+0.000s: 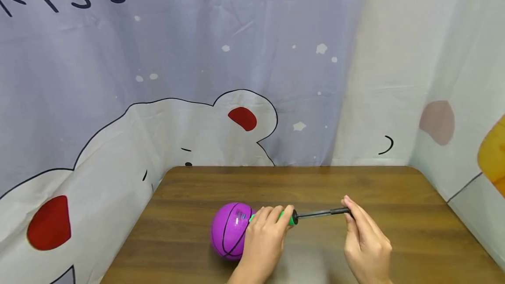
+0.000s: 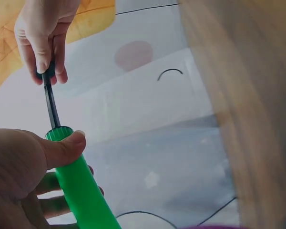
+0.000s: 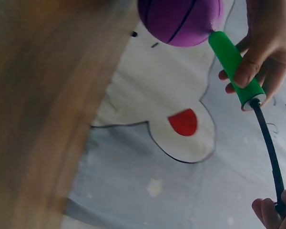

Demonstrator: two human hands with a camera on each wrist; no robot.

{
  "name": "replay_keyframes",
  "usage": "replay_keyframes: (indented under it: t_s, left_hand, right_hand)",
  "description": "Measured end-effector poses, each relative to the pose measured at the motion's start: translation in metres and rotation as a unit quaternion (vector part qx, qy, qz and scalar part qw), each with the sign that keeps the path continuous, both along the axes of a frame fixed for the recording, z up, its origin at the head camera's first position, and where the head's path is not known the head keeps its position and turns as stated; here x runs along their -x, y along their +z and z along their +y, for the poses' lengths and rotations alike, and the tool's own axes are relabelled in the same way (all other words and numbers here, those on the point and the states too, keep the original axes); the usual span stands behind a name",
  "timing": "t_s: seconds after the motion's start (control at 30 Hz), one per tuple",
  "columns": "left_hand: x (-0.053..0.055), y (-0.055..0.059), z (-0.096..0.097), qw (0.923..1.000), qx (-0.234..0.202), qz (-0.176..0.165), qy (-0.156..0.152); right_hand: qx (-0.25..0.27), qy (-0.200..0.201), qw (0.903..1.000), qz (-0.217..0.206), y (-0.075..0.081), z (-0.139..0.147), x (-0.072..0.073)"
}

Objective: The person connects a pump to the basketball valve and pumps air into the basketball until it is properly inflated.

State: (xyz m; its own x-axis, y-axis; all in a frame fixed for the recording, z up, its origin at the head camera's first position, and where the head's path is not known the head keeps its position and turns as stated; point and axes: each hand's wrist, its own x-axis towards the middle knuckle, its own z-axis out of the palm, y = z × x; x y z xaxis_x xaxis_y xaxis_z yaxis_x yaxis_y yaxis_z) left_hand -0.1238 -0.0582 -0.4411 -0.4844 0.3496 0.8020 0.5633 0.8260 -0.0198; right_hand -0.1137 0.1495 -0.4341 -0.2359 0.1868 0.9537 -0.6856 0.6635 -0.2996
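Note:
A purple ball [image 1: 230,231] with black basketball lines rests on the table, left of both hands. My left hand [image 1: 265,238] grips the green barrel of a hand pump [image 2: 83,191], fingers over the top and thumb along its side. In the right wrist view the pump's tip meets the surface of the purple ball [image 3: 181,21]. From the barrel's other end a dark rod [image 1: 315,214] stands pulled out to the right. My right hand [image 1: 367,242] pinches the black handle at the rod's far end between thumb and fingers.
The brown wooden table [image 1: 189,187] spreads under the hands. Behind and beside it hangs a printed curtain [image 1: 177,56] with white bear shapes, red patches and lettering, close to the table's back edge.

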Motion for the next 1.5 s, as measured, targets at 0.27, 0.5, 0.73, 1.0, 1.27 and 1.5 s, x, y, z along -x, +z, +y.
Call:
replay_keyframes:
  t_s: [0.27, 0.5, 0.73, 1.0, 1.27, 1.5]
  left_hand:
    - [0.009, -0.014, 0.001, 0.9997, 0.019, 0.008, 0.014]
    - [0.012, -0.018, 0.007, 0.9998, 0.005, 0.002, -0.018]
    - [0.010, -0.022, 0.008, 0.9994, 0.000, -0.023, -0.026]
    - [0.013, -0.022, 0.016, 0.9997, -0.003, -0.004, -0.022]
    - [0.019, -0.024, 0.020, 0.9999, -0.003, 0.015, 0.005]
    - [0.023, -0.028, 0.026, 0.9986, 0.019, 0.041, 0.028]
  right_hand:
    - [-0.038, 0.007, 0.9992, -0.011, -0.031, -0.018, 0.009]
    - [-0.067, 0.043, 0.9967, 0.013, -0.043, -0.043, 0.016]
    - [-0.073, 0.056, 0.9957, 0.015, -0.052, -0.044, 0.016]
    - [-0.064, 0.038, 0.9972, 0.005, -0.039, -0.022, 0.016]
    - [0.000, -0.004, 1.0000, -0.003, -0.017, 0.013, 0.017]
    - [0.001, -0.010, 0.9990, -0.043, -0.026, 0.012, 0.017]
